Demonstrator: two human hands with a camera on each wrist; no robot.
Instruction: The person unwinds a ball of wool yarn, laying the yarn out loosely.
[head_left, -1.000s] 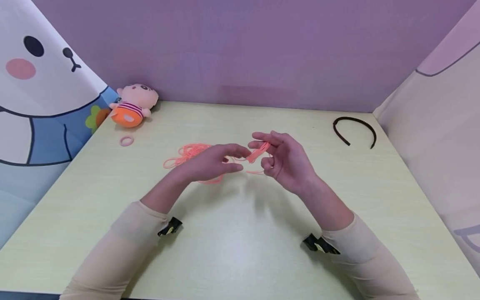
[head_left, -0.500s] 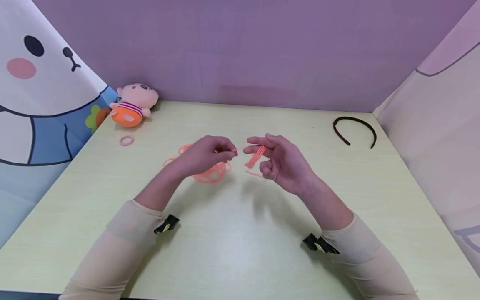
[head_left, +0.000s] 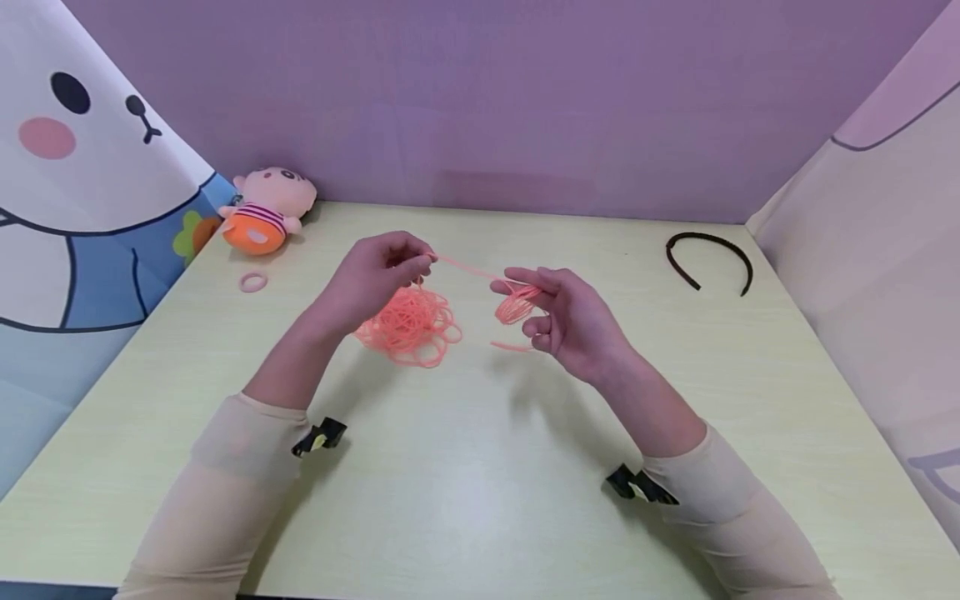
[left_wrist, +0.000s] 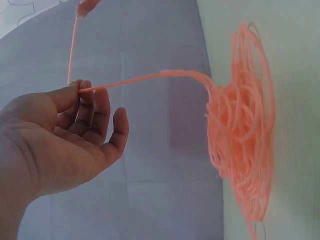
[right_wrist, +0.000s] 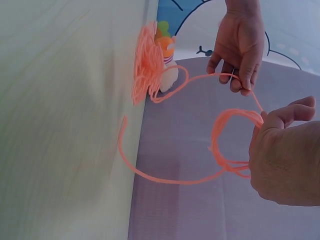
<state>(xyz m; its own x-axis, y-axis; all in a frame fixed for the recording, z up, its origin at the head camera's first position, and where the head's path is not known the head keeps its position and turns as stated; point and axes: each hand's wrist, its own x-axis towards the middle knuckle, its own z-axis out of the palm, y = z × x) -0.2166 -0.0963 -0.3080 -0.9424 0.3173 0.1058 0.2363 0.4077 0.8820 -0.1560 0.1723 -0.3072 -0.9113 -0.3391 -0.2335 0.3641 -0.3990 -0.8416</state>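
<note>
My left hand (head_left: 375, 277) pinches a strand of coral yarn between thumb and fingertips, raised above the table. From there the strand (head_left: 468, 268) runs taut to my right hand (head_left: 581, 329). Several turns of yarn form a coil (head_left: 516, 305) looped round the right hand's fingers, some of which are bent. A loose tail (head_left: 510, 346) hangs from that hand, curving down in the right wrist view. Under and beside the left hand lies a tangled yarn pile (head_left: 408, 325), joined to the pinched strand, as the left wrist view shows.
A plush toy (head_left: 268, 212) lies at the table's back left, with a pink ring (head_left: 252, 282) in front of it. A black headband (head_left: 708, 237) rests at the back right. Printed cloth walls (head_left: 495, 108) stand behind and on both sides.
My left hand reached near the right hand, took the strand, and moved up and left, drawing it taut. The coil on the right hand spread rounder; that hand has barely moved.
</note>
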